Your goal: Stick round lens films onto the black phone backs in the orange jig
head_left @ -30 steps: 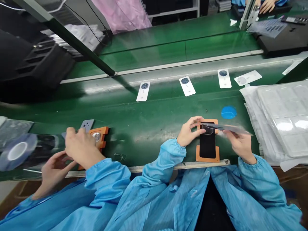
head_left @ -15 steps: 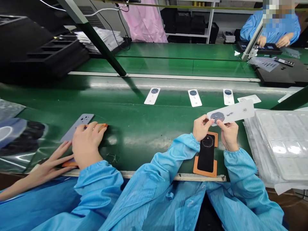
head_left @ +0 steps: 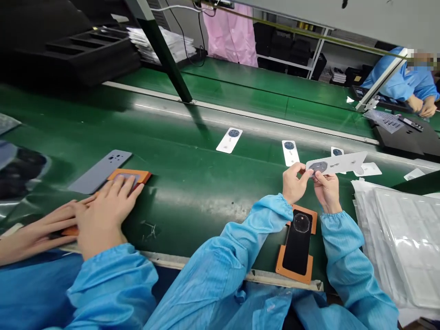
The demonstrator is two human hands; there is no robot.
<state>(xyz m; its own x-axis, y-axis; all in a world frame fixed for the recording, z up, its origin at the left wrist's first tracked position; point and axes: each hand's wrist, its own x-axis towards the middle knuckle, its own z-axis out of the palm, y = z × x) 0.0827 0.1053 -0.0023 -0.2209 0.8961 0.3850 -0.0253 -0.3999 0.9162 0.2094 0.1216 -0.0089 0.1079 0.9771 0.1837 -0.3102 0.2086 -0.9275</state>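
The left hand [head_left: 294, 183] and right hand [head_left: 327, 191] pinch the dark-circle end of a white film [head_left: 343, 163] above the green bench [head_left: 195, 192]; a black phone back panel [head_left: 296, 252] lies nearer, in an orange jig [head_left: 282, 260].

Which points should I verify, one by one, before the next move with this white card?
1. White card gripped by left hand and right hand: ok.
2. Black panel bordered by orange holder at both ends: ok.
3. One hand free: not ok, fingers of both are on the card.
4. Card's far side clean: cannot tell, it is hidden.
5. Neighbour's hands away from this holder: ok, they are at another orange holder.
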